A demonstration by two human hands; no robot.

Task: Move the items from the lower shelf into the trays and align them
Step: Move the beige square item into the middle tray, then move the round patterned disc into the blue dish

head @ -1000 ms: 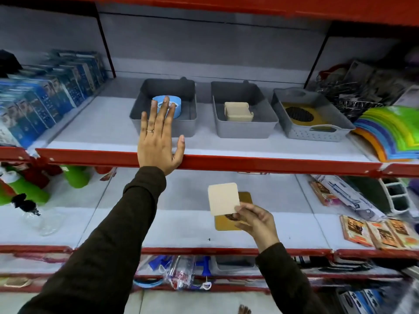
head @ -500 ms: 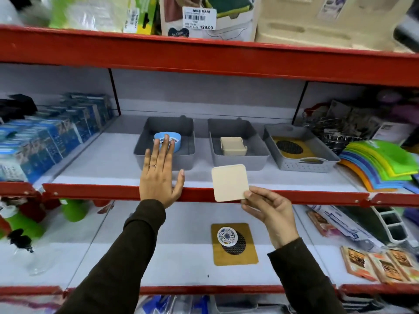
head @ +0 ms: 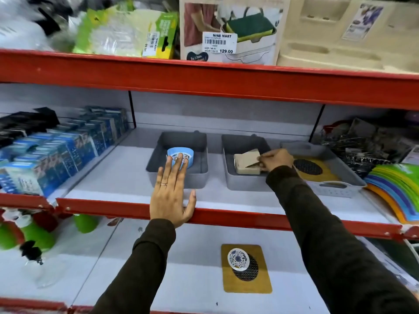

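I'm lowering a beige square coaster (head: 248,155), pinched in my right hand (head: 275,159), onto the middle tray's (head: 246,183) stack; squaring it comes next, left hand (head: 173,196) resting flat, empty.

Blue boxes (head: 65,150) are standing in tight rows at the left of the middle shelf, with black packets (head: 25,123) lying behind them. A fan of rainbow-coloured sheets (head: 394,186) is sitting at the right, beside a dark tangle of wire goods (head: 362,143). Overhead, a carton with a "NINE MART" price sticker (head: 219,43) is standing between green-wrapped packs (head: 127,35) and a beige moulded tray (head: 349,35). Green bottles (head: 34,234) are blurring at lower left.
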